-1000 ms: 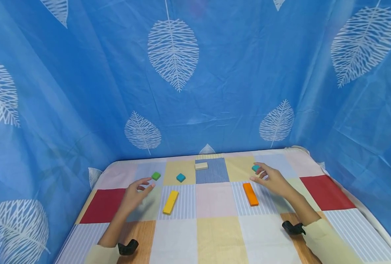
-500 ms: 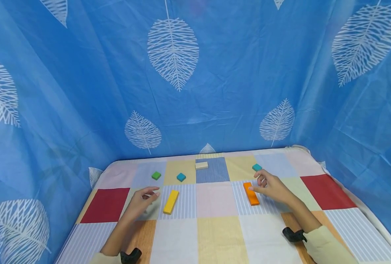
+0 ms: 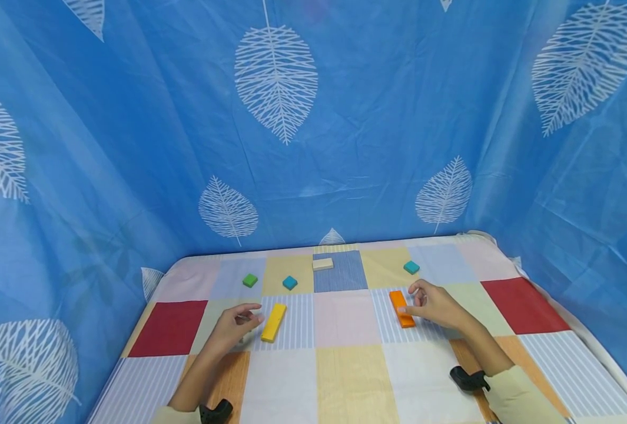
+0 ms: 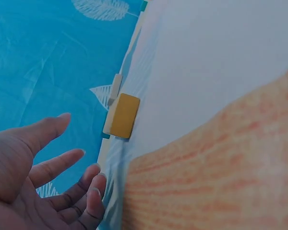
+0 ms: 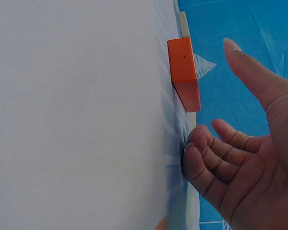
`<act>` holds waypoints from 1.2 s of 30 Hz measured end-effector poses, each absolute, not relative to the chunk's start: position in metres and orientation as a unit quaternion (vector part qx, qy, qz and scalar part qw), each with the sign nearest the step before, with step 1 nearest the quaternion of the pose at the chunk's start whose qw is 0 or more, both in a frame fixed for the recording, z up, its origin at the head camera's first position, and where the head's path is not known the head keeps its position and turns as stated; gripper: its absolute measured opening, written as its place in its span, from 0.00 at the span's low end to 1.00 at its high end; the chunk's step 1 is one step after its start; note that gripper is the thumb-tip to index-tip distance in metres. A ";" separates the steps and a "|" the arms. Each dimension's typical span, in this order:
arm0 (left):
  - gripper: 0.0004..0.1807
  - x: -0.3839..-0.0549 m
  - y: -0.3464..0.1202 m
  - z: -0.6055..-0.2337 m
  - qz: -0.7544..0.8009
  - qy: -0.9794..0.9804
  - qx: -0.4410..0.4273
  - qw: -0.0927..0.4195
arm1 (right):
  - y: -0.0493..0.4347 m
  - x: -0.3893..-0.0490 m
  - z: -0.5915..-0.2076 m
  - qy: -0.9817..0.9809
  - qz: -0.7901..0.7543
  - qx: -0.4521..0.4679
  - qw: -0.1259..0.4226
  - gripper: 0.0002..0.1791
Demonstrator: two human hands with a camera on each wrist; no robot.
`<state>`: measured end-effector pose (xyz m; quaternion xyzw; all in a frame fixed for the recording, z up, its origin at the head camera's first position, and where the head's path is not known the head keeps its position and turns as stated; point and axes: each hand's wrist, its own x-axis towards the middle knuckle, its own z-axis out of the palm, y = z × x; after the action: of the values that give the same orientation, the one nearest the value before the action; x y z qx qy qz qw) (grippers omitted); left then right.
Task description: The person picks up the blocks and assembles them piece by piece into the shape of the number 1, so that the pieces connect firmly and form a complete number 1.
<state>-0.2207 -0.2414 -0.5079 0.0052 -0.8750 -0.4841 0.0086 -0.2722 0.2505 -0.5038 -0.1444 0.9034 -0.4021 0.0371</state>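
Note:
My left hand (image 3: 234,328) hovers just left of a long yellow block (image 3: 274,323), its fingers loosely bent around nothing. In the left wrist view that yellow block (image 4: 126,116) stands beyond the thumb and fingertips, apart from them. On the other side, my right hand (image 3: 434,303) is beside a long orange block (image 3: 400,303); the thumb overlaps the block in the head view. The right wrist view has the orange block (image 5: 183,61) in front of the spread thumb and relaxed fingers, with a gap between.
Farther back on the patchwork cloth (image 3: 345,371) lie a green block (image 3: 250,280), a blue block (image 3: 289,282), a cream block (image 3: 322,264) and a teal block (image 3: 411,267). A blue leaf-print curtain (image 3: 345,147) encloses the table's back and sides.
Both hands have drawn back toward the body: the left from near the green block to the yellow one, the right from the teal block to the orange one. The blocks stay put.

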 end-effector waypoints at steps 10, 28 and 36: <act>0.22 -0.223 -0.241 -0.517 -0.476 -0.879 -0.004 0.014 | 0.252 -0.273 -0.509 0.910 -0.389 -0.136 0.044 0.32; 0.26 -0.222 -0.237 -0.518 -0.446 -0.895 -0.023 0.007 | 0.250 -0.268 -0.505 0.914 -0.385 -0.122 0.046 0.28; 0.27 -0.219 -0.235 -0.521 -0.418 -0.908 -0.032 0.013 | 0.251 -0.269 -0.509 0.914 -0.378 -0.140 0.049 0.27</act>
<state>-0.2194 -0.2354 -0.5210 -0.0321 -0.9080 -0.4176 0.0126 -0.2689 0.2511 -0.5091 -0.1403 0.9139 -0.3777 0.0488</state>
